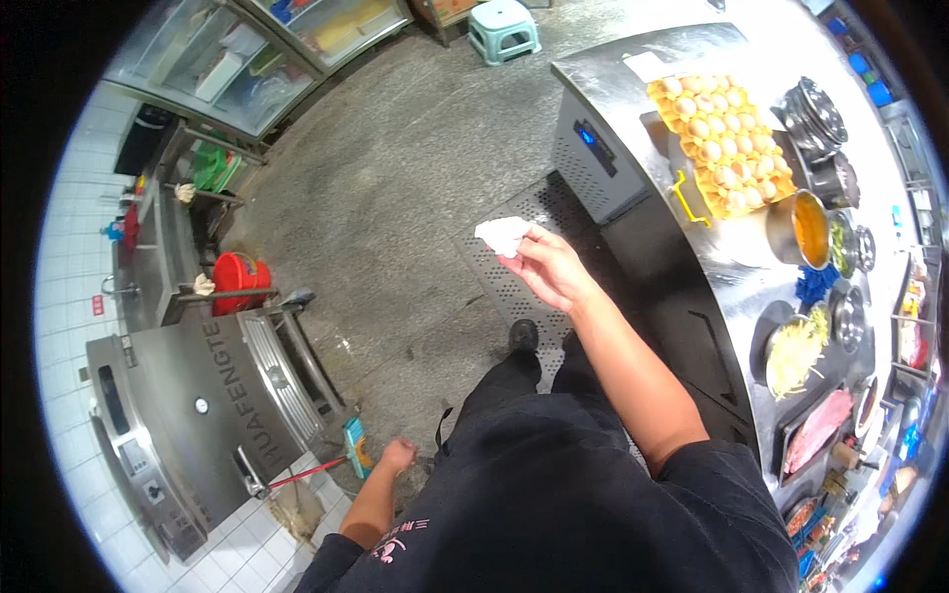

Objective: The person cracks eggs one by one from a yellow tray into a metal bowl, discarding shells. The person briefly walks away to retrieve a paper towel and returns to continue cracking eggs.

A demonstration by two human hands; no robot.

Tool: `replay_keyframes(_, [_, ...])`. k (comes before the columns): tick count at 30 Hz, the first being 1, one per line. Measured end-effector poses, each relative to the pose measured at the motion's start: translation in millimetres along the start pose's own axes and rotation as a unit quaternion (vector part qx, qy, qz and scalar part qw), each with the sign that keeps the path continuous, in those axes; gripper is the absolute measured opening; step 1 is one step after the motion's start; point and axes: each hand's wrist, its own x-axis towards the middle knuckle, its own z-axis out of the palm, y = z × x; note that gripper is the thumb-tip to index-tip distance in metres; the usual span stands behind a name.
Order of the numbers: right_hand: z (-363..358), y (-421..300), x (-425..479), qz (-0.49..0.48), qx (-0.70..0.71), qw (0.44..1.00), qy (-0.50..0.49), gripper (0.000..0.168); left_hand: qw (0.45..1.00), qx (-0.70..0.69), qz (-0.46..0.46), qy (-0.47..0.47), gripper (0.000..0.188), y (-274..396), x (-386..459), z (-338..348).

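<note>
In front of my body, my right hand (pixel 547 268) pinches a crumpled white tissue or cloth (pixel 503 234) between thumb and fingers, above the floor. My left hand (pixel 400 454) hangs low at my side with curled fingers; its palm is hidden, and I see nothing held in it. Close behind that hand, a blue-green brush or broom head (pixel 357 447) with a red handle (pixel 305 473) leans by the stainless steel cabinet appliance (pixel 200 400). To the right of my right arm runs a stainless steel counter (pixel 723 278).
The counter carries egg trays (pixel 730 141), a steel pot of orange liquid (pixel 808 230), shredded pale vegetable (pixel 793 359) and a tray of raw meat (pixel 819 430). Across the floor stand a red bucket (pixel 241 282), a steel sink bench (pixel 152 252), a glass-door fridge (pixel 230 67) and a plastic stool (pixel 504 33).
</note>
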Motion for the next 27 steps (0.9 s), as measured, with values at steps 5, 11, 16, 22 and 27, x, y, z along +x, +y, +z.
replay_keyframes(5, [-10, -21, -51, -0.031, 0.039, 0.999, 0.0, 0.027, 0.992, 0.088, 0.093, 0.018, 0.035, 11, 53, -18])
replay_keyframes(11, [-48, -42, -119, -0.133, 0.042, 0.986, 0.088, 0.028, 0.967, -0.041, 0.251, 0.03, 0.021, 173, 76, -43])
replay_keyframes(16, [-112, -55, -189, -0.207, 0.021, 0.951, 0.228, 0.026, 0.952, -0.034, 0.306, -0.002, 0.018, 258, 61, -35])
replay_keyframes(22, [-174, -67, -277, -0.289, 0.063, 0.902, 0.316, 0.022, 0.947, 0.152, 0.283, -0.009, 0.02, 275, 72, -30])
replay_keyframes(27, [-194, -48, -344, -0.345, 0.125, 0.866, 0.34, 0.031, 0.889, 0.338, 0.309, -0.022, 0.025, 323, 64, -27])
